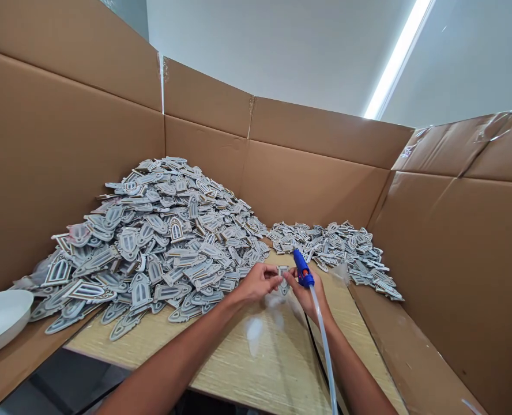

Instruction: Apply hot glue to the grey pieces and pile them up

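Between my two hands is a small grey window-shaped plaque [283, 280], held above the wooden table. My left hand [260, 281] pinches its left edge with thumb and fingers. At its right side are the thumb and fingertips of my right hand [310, 291]. A blue glue gun [302, 268] also rests in my right hand, its nozzle pointing up and away. From its back end a long translucent glue stick [324, 340] runs down toward me. The palm side of my right hand is partly hidden by the gun.
A tall heap of similar plaques [169, 242] covers the table's left. A lower pile [338, 245] lies at the back right, with a plastic bag [341, 272] near it. Cardboard walls [316, 184] surround the wooden table [256, 369]. A white bowl [5, 314] stands far left.
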The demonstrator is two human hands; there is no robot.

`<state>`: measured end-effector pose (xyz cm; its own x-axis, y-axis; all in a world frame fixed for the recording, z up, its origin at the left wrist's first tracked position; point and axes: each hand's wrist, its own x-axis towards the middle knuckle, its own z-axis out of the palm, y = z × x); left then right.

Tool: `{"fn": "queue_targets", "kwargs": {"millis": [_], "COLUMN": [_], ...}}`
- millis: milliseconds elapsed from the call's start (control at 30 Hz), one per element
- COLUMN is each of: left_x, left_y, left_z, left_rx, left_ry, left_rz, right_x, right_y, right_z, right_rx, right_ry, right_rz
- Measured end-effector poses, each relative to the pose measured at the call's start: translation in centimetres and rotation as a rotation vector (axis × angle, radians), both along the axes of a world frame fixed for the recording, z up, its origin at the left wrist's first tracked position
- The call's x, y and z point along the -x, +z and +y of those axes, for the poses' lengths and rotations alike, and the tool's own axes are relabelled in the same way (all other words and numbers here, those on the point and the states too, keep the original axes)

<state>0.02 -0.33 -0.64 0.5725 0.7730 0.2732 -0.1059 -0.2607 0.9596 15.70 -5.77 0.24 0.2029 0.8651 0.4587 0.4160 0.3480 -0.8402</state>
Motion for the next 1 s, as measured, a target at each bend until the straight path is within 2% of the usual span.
{"fn": "queue_targets", "kwargs": {"millis": [200,367,533,733,1000], "left_x": [0.1,0.2,0.0,-0.1,0.0], "left_y": [0.4,0.8,0.3,-0.1,0.1], "left_z": [-0.2,-0.4,0.0,0.3,0.1], "left_rx": [-0.014,-0.01,-0.006,0.005,-0.009], "left_ry": [-0.002,-0.043,-0.048,-0.044,-0.052], "left_rz": [0.014,0.03,0.029,0.042,0.021], "right_x": [-0.3,-0.5,-0.7,-0.4,-0.5], "right_y": [-0.3,-0.6,-0.8,-1.0,-0.9], "right_z": [0.4,0.5,0.6,0.4,0.6], "right_rx": [0.031,0.027,0.01,-0.062,-0.045], "right_ry": [0.071,0.069,0.079,-0.014,0.066], "right_rz": [0.02,0.066,0.059,-0.009,0.07]}}
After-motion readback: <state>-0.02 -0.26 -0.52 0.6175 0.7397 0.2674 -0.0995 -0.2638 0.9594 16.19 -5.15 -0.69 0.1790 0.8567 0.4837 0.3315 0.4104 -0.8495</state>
